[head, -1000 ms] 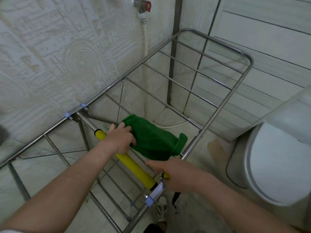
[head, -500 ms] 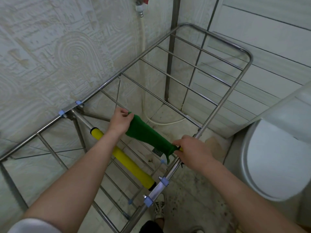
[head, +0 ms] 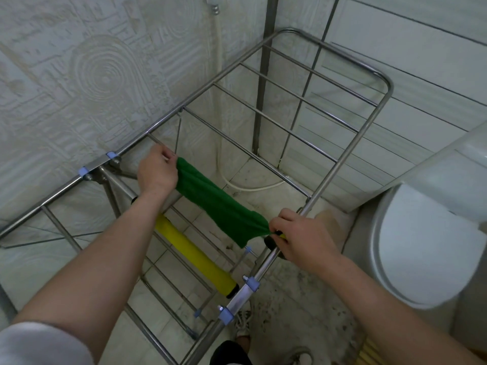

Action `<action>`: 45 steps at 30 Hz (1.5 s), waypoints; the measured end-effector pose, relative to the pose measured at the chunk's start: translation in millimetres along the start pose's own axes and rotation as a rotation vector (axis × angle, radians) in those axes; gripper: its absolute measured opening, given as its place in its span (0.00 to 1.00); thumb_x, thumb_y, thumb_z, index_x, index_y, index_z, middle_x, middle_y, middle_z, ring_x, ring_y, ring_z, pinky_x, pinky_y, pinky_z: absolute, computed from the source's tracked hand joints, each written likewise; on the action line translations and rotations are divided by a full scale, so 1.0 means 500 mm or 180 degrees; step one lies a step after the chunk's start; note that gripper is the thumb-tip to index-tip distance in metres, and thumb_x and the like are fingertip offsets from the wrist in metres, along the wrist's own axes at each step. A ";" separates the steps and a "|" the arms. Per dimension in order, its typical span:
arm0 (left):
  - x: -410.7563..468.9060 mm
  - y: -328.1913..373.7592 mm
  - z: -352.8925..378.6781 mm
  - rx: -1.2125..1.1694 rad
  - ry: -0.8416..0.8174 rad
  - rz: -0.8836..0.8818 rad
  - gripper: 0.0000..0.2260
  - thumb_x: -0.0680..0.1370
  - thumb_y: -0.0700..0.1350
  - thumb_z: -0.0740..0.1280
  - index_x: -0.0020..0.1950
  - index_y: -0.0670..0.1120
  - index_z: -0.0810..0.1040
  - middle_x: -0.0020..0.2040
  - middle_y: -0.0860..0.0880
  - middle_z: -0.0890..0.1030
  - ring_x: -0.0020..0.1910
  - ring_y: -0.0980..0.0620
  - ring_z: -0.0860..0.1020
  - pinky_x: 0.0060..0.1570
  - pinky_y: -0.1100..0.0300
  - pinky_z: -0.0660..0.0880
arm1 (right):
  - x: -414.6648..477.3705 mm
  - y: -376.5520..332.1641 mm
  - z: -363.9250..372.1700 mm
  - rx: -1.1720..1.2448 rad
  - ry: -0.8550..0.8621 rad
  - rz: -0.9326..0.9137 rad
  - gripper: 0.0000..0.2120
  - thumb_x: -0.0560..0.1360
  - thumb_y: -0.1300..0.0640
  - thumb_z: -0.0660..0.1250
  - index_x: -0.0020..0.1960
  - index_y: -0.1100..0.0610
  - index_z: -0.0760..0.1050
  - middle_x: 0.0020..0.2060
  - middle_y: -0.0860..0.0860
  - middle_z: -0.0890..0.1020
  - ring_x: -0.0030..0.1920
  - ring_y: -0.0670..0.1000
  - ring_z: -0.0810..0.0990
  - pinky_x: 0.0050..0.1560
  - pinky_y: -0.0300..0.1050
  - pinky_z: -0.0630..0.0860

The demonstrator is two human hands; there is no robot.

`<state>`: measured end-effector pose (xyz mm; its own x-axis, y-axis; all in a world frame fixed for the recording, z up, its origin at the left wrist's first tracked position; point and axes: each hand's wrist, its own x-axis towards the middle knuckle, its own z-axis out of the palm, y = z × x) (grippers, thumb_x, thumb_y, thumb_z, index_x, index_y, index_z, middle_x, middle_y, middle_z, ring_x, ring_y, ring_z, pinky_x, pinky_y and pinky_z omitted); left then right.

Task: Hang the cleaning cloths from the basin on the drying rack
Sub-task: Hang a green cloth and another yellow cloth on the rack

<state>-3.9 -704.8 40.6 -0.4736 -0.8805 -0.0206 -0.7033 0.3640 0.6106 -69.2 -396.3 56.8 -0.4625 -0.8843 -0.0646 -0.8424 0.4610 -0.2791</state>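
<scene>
A green cleaning cloth (head: 218, 204) is stretched in a narrow band across the steel drying rack (head: 350, 154), over one of its rungs. My left hand (head: 156, 171) pinches the cloth's far-left end near the rack's left rail. My right hand (head: 297, 235) pinches its near-right end beside the right rail. The basin is out of view.
A yellow padded bar (head: 195, 252) crosses the rack below the cloth. A white toilet (head: 421, 243) stands close on the right. A white hose (head: 253, 185) lies on the tiled floor under the rack. Textured wall on the left, panelled wall behind.
The bunched cloth has been pulled out lengthwise between both hands. My left hand moved up toward the left rail, my right hand moved to the right rail.
</scene>
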 end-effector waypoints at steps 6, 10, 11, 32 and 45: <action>-0.077 0.021 -0.001 0.0221 -0.0341 0.0375 0.02 0.76 0.47 0.64 0.45 0.50 0.74 0.44 0.47 0.79 0.44 0.46 0.77 0.43 0.53 0.75 | 0.000 -0.001 -0.035 0.0319 -0.0207 0.0492 0.14 0.78 0.44 0.59 0.42 0.50 0.78 0.38 0.46 0.75 0.35 0.46 0.75 0.34 0.40 0.73; -0.252 0.079 0.015 0.0568 -0.2222 0.1040 0.05 0.75 0.52 0.68 0.40 0.54 0.79 0.34 0.55 0.79 0.35 0.57 0.78 0.37 0.58 0.75 | 0.032 -0.003 -0.040 0.0814 -0.0291 0.1195 0.13 0.75 0.41 0.64 0.42 0.48 0.79 0.39 0.46 0.79 0.39 0.45 0.77 0.33 0.40 0.72; -0.283 0.085 0.029 0.0566 -0.2432 0.1094 0.06 0.75 0.53 0.68 0.40 0.53 0.80 0.34 0.54 0.80 0.34 0.58 0.78 0.35 0.59 0.75 | 0.041 -0.004 -0.035 0.0772 -0.0460 0.1297 0.13 0.74 0.40 0.64 0.43 0.48 0.80 0.39 0.46 0.80 0.39 0.46 0.78 0.34 0.41 0.73; -0.377 0.151 0.052 0.2038 -0.1573 0.2811 0.04 0.75 0.48 0.58 0.40 0.51 0.69 0.37 0.52 0.70 0.39 0.50 0.70 0.44 0.55 0.58 | 0.018 0.024 -0.014 0.2936 0.0099 0.2138 0.05 0.67 0.63 0.77 0.37 0.55 0.82 0.35 0.51 0.84 0.37 0.48 0.81 0.39 0.39 0.76; -0.361 0.116 0.050 0.1165 -0.1594 0.2035 0.14 0.79 0.49 0.61 0.63 0.47 0.72 0.61 0.46 0.71 0.62 0.46 0.68 0.54 0.51 0.73 | 0.017 -0.004 -0.022 0.0670 -0.0272 0.1048 0.09 0.76 0.47 0.65 0.52 0.48 0.81 0.47 0.48 0.76 0.46 0.49 0.76 0.42 0.44 0.74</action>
<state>27.4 -517.0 60.0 -0.9495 -0.2710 -0.1585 -0.3098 0.8900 0.3345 -74.5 -404.1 67.6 -0.6661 -0.6989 -0.2604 -0.5737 0.7033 -0.4198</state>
